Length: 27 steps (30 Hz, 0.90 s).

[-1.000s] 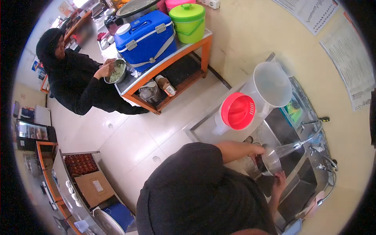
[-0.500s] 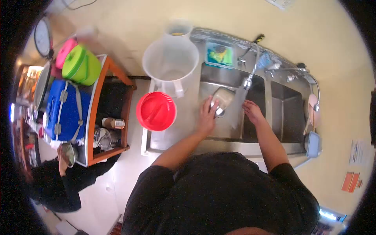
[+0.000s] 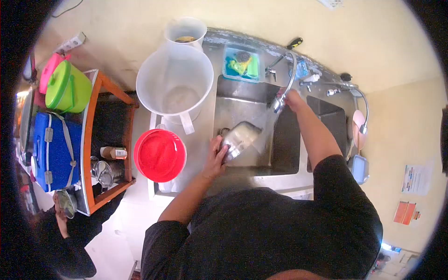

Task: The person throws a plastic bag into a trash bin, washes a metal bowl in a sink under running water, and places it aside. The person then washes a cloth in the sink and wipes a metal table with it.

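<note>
A shiny metal bowl (image 3: 239,142) is tilted over the left sink basin (image 3: 233,102), its side gripped by my left hand (image 3: 215,158). Water streams down beside it from the spray head (image 3: 278,103) of a flexible faucet. My right hand (image 3: 293,100) is closed at that spray head, its fingers partly hidden behind it. Behind the basin sits a clear tub (image 3: 242,63) with sponges and bluish liquid.
Left of the basin stand a large translucent pitcher (image 3: 175,84), a smaller one (image 3: 185,29) behind it and a red container (image 3: 160,155). Farther left, an orange-framed shelf (image 3: 93,140) bears a blue cooler (image 3: 58,149) and green bucket (image 3: 68,86). Another person's hand (image 3: 60,212) holds a bowl.
My right hand has moved up from beside the water stream to the spray head. The bowl, in my left hand, has turned and tilted, showing its shiny side. The view has shifted right.
</note>
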Each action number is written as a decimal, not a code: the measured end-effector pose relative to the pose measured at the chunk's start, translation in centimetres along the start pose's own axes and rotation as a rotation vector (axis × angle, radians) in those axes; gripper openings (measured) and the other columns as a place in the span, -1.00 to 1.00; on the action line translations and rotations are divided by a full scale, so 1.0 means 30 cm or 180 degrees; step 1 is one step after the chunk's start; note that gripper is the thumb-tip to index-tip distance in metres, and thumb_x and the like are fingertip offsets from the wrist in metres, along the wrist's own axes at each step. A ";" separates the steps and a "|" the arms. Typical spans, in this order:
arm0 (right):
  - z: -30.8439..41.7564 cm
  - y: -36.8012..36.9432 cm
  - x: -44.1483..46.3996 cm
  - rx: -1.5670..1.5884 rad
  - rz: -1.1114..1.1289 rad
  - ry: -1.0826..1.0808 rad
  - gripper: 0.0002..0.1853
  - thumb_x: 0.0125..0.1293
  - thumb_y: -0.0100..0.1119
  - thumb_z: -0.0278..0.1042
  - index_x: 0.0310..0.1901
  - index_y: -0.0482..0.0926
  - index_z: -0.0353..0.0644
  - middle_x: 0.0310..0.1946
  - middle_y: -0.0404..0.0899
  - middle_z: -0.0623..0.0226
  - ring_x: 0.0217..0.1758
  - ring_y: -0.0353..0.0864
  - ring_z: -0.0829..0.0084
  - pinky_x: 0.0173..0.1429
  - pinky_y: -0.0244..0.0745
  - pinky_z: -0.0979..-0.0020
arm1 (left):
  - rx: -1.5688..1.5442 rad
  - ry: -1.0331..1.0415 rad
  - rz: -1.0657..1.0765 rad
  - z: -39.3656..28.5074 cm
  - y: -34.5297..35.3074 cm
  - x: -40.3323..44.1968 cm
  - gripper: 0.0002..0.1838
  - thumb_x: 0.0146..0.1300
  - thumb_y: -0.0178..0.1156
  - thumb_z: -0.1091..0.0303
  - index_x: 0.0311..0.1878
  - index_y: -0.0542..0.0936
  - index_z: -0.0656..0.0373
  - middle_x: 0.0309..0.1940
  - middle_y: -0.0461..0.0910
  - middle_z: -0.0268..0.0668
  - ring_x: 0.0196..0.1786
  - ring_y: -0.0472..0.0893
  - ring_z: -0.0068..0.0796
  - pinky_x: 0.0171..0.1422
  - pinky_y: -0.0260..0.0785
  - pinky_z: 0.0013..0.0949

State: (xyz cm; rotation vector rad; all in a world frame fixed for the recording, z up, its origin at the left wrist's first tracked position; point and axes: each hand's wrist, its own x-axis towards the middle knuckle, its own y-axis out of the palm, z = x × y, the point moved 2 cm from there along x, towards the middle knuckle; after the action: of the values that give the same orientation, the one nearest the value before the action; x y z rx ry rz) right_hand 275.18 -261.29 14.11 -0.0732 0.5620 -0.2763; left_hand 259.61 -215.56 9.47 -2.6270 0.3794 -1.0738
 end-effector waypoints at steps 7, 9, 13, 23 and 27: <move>0.043 0.055 0.254 -0.0377 -0.0057 0.0674 -0.55 0.35 0.21 -0.20 0.22 0.46 -0.16 -0.05 0.62 0.29 -0.14 0.65 0.43 -0.10 0.51 0.43 | -0.0434 -0.0624 -0.0167 0.086 0.017 -0.095 -0.06 0.00 0.09 0.61 0.56 0.16 0.02 0.53 0.07 0.17 0.56 0.11 0.28 0.61 -0.06 0.25; -0.019 -0.007 0.348 -0.0981 0.0533 0.0250 -0.65 0.39 0.17 -0.21 0.13 0.50 -0.15 -0.07 0.62 0.28 -0.18 0.63 0.44 -0.17 0.50 0.44 | -0.0390 -0.0863 -0.0135 0.077 -0.003 -0.109 -0.06 0.01 0.09 0.61 0.57 0.14 0.01 0.52 0.07 0.18 0.56 0.11 0.29 0.62 -0.05 0.23; 0.082 -0.044 0.411 0.0148 0.0001 0.0662 -0.82 0.41 0.17 -0.28 -0.04 0.54 -0.12 -0.13 0.63 0.29 -0.24 0.61 0.43 -0.22 0.50 0.40 | -0.0188 -0.0801 -0.0022 0.079 -0.021 -0.074 -0.06 0.00 0.17 0.64 0.54 0.15 0.01 0.52 0.07 0.16 0.55 0.13 0.29 0.62 -0.03 0.20; 0.066 0.202 -0.126 0.1097 -0.0684 0.0194 -0.73 0.50 0.08 -0.24 0.13 0.49 -0.15 -0.26 0.55 0.40 -0.23 0.52 0.47 -0.19 0.47 0.37 | -0.0307 -0.0782 0.0505 0.068 -0.052 -0.065 -0.19 0.19 0.24 0.42 0.53 0.19 0.07 0.53 0.04 0.11 0.56 0.08 0.18 0.62 -0.04 0.08; -0.724 0.096 -0.139 0.2022 0.0561 0.0560 -0.42 0.52 -0.07 0.04 0.37 0.39 -0.23 0.16 0.58 0.19 0.15 0.54 0.19 0.34 0.36 0.13 | 0.0243 -0.0764 0.0483 -0.003 -0.097 -0.055 -0.34 0.29 0.05 0.46 0.50 0.27 0.04 0.49 0.15 0.04 0.58 0.11 0.00 0.64 -0.04 0.05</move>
State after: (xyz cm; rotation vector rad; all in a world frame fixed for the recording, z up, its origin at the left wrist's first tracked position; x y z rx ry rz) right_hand 260.86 -257.22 -2.49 0.6174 0.6287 -0.2801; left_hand 258.81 -212.32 9.48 -2.5727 0.4651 -0.7019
